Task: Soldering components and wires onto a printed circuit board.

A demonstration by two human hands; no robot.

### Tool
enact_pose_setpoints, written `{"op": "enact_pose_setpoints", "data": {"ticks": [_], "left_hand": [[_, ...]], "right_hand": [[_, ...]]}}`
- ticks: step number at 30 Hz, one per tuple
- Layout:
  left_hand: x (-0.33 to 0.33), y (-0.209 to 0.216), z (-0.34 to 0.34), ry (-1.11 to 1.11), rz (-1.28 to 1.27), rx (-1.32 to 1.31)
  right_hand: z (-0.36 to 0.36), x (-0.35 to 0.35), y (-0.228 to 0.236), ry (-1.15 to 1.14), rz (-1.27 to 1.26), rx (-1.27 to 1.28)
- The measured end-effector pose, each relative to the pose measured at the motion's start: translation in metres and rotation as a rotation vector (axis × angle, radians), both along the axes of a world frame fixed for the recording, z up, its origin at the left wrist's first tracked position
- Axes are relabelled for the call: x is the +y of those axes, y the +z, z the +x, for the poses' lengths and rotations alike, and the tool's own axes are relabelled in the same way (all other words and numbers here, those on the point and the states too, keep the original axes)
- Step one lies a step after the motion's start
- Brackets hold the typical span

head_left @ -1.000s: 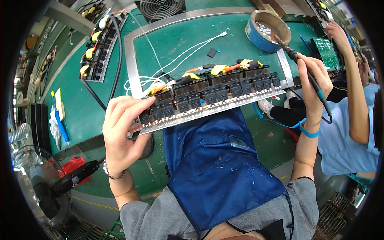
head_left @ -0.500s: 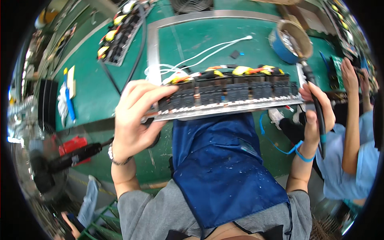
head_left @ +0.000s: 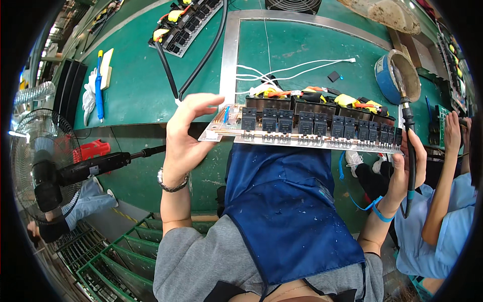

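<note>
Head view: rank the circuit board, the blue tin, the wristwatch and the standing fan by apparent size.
1. circuit board (nearest the camera, so unsure against the fan)
2. standing fan
3. blue tin
4. wristwatch

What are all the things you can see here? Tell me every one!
Circuit board: one long, black parts in a row, held up between both hands.
Soldering iron: one, black, in the right hand.
Second board: one, black and yellow, top of the green table.
White wires: a few, on the table.
Blue round tin: one, right side.
Fan: one, black, far left.
Electric screwdriver: one, black, hanging left.
Co-worker's arm: one, far right.
Apron: one, blue.
Left hand: holds board's left end.
Right hand: holds board's right end and iron.
</note>
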State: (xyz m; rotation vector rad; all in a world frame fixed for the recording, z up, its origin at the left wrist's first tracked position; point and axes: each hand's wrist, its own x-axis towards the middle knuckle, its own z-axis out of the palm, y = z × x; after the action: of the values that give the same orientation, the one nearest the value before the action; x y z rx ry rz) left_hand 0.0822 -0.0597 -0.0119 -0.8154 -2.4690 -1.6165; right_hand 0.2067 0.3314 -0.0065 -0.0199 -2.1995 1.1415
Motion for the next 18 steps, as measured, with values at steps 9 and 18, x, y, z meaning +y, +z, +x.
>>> {"op": "enact_pose_setpoints", "data": {"ticks": [9,18], "left_hand": [[-0.003,-0.034,-0.013,0.009,0.084,0.064],[0.017,0.01,-0.02,0.05,0.499,-0.222]], "right_hand": [[-0.009,0.0,0.002,-0.037,0.04,0.035],[-0.073,-0.005,0.036,-0.115,-0.17,-0.062]]}}
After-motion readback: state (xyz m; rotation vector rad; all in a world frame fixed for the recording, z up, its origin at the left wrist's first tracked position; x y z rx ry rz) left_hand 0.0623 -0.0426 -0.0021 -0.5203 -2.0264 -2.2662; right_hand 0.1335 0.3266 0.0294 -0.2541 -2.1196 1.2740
